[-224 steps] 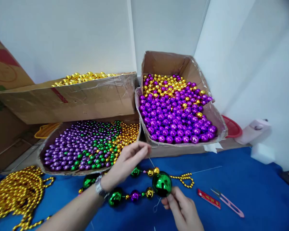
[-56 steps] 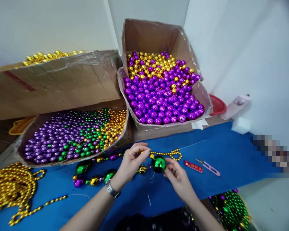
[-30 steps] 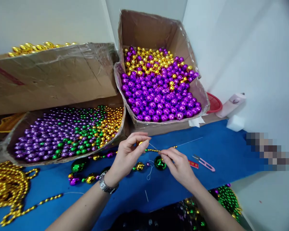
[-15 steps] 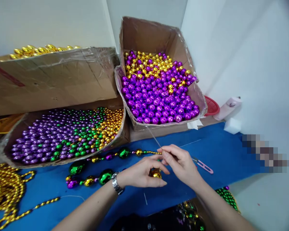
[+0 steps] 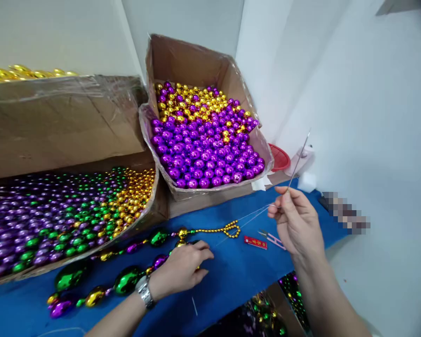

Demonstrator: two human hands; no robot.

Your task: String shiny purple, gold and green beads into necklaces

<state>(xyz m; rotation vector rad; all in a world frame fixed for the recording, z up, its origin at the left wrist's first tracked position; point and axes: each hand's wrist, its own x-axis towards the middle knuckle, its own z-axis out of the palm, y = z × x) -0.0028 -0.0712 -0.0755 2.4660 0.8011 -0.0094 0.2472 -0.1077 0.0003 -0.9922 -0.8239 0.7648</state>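
My right hand (image 5: 300,217) is raised on the right, thumb and fingers pinched on a long thin needle (image 5: 299,159) that points up. Thin thread (image 5: 254,213) runs from this hand to a small loop of gold beads (image 5: 232,229) at the end of a bead necklace (image 5: 158,238). My left hand (image 5: 182,264), with a watch at the wrist, lies low with its fingers curled over the necklace's gold beads; a bit of gold shows between thumb and fingers. The necklace's large green, purple and gold beads stretch left across the blue table cover (image 5: 228,276).
A box of purple and gold beads (image 5: 203,154) stands behind; another box of small mixed beads (image 5: 73,220) is at left. A red packet (image 5: 255,242) and pink-handled thread snips (image 5: 275,240) lie near my right hand. A red basket (image 5: 279,158) sits farther back.
My right hand has moved away to the right and up, drawing needle and thread from the necklace. My left hand has shifted left and the hands are apart. The view has turned right.
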